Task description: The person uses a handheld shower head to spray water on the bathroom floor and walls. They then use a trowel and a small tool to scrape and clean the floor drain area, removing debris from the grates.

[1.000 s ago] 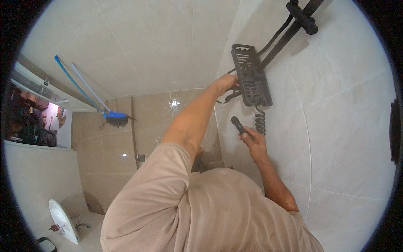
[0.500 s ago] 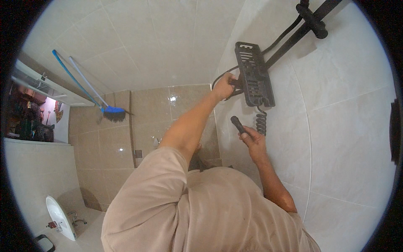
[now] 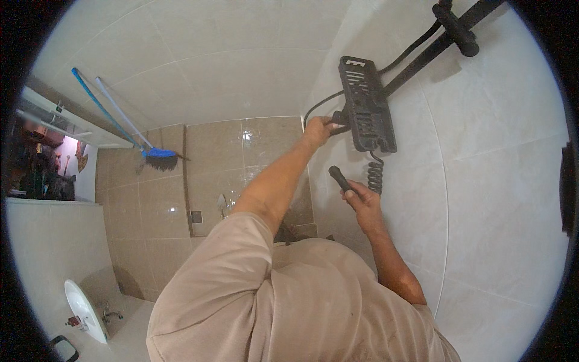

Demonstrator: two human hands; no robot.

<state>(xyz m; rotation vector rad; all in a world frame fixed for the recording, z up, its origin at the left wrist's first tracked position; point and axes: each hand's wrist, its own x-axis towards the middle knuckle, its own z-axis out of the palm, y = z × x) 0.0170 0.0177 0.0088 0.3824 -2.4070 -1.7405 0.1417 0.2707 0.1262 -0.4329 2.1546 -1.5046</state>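
Note:
A black slotted shower shelf unit (image 3: 368, 102) is mounted on the pale tiled wall at right. At its left side, my left hand (image 3: 318, 131) has its fingers closed round a black fitting (image 3: 341, 120) that sticks out under the shelf; the fingers partly cover it. Lower down, my right hand (image 3: 364, 202) grips a black handheld sprayer (image 3: 339, 177) by its handle, its head tilted up and to the left. A black coiled hose (image 3: 375, 175) hangs from the shelf unit just behind that hand.
A black riser bar (image 3: 422, 63) and a thin hose (image 3: 410, 51) run up to the right. A blue-headed broom (image 3: 160, 155) leans at the far left beside a doorway. A white washbasin (image 3: 84, 308) is at lower left, and a drain (image 3: 196, 216) sits in the brown floor.
My left hand has shifted slightly down and left at the fitting, its grip turned a little. The right hand holds the sprayer almost as before.

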